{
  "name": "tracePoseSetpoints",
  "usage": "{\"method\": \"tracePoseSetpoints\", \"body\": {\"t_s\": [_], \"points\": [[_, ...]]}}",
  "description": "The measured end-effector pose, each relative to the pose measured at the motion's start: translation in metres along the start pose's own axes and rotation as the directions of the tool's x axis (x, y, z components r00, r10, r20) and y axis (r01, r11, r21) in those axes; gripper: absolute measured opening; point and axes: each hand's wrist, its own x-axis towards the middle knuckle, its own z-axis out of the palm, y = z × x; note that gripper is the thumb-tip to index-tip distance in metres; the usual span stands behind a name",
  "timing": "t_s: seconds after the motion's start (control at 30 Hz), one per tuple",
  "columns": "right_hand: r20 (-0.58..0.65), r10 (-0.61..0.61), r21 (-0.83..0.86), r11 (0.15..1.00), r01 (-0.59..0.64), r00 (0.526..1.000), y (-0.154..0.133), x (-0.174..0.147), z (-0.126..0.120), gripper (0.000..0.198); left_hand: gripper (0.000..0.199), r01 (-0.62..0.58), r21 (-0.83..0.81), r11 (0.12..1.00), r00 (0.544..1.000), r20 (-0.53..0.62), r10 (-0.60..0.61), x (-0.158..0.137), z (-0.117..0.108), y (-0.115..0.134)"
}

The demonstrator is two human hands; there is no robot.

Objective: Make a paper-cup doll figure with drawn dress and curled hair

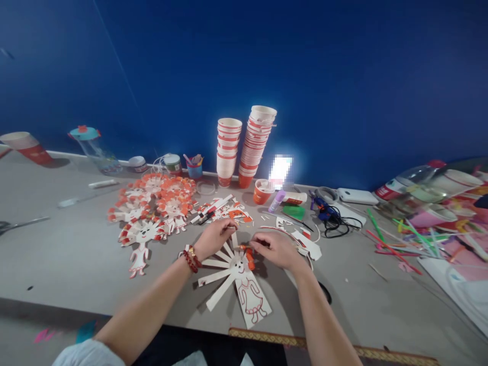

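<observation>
A paper-cup doll (244,290) lies on the table before me, with a drawn face, a dress outlined in red and white strips fanning out from its head. Strips on the head's right side are curled into orange rolls (250,259); those on the left lie straight. My left hand (217,238) is closed at the top of the fan, pinching the end of an upright paper strip (234,240). Beside the curled rolls, my right hand (275,249) is closed, thumb and fingers pressed together. What its fingertips hold is too small to make out.
Finished paper dolls (139,234) pile up at the left. Behind the scraps (229,208) stand two tall stacks of paper cups (257,145). A glue gun (328,211), a purple glue stick (277,201) and colored pipe cleaners (394,249) lie to the right. Scissors (23,223) rest far left.
</observation>
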Motion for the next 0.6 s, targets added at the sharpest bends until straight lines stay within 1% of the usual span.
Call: {"method": "tracePoseSetpoints", "body": {"t_s": [0.07,0.13,0.2,0.23,0.3,0.37,0.43,0.5,0.6], "points": [[0.016,0.022,-0.034,0.999,-0.021,1.000,0.006,-0.005,-0.011,0.026,0.019,0.004,0.024,1.000,1.000,0.009,-0.004,0.000,-0.005,0.001],[0.013,0.090,-0.043,0.995,-0.089,0.996,0.015,-0.010,-0.023,0.026,0.021,0.001,0.046,0.999,0.999,0.038,-0.003,0.001,-0.008,0.002],[-0.051,0.142,-0.047,0.988,-0.144,0.989,0.021,-0.013,-0.030,0.028,0.020,-0.029,0.067,0.997,0.997,0.069,0.024,0.001,-0.009,0.003],[-0.096,0.144,-0.037,0.988,-0.148,0.985,0.022,-0.013,-0.030,0.027,0.020,-0.042,0.073,0.996,0.996,0.082,0.036,0.001,-0.008,0.003],[-0.182,0.103,0.008,0.995,-0.104,0.978,0.019,-0.011,-0.024,0.025,0.022,-0.050,0.084,0.995,0.995,0.093,0.042,0.000,-0.005,0.004],[-0.184,0.011,0.069,0.998,0.002,0.983,0.012,-0.006,-0.010,0.024,0.028,-0.049,0.070,0.996,0.995,0.085,0.043,-0.001,-0.001,0.005],[-0.189,-0.041,0.057,0.997,0.052,0.981,0.004,0.000,0.006,0.022,0.035,-0.063,0.035,0.997,0.995,0.083,0.060,-0.002,0.003,0.005],[-0.204,-0.070,0.009,0.997,0.073,0.977,-0.001,0.005,0.019,0.023,0.040,-0.089,0.001,0.996,0.992,0.093,0.089,-0.003,0.005,0.006],[-0.179,-0.103,-0.085,0.992,0.089,0.978,-0.003,0.009,0.026,0.023,0.042,-0.121,-0.030,0.992,0.986,0.113,0.124,-0.004,0.005,0.008]]}}
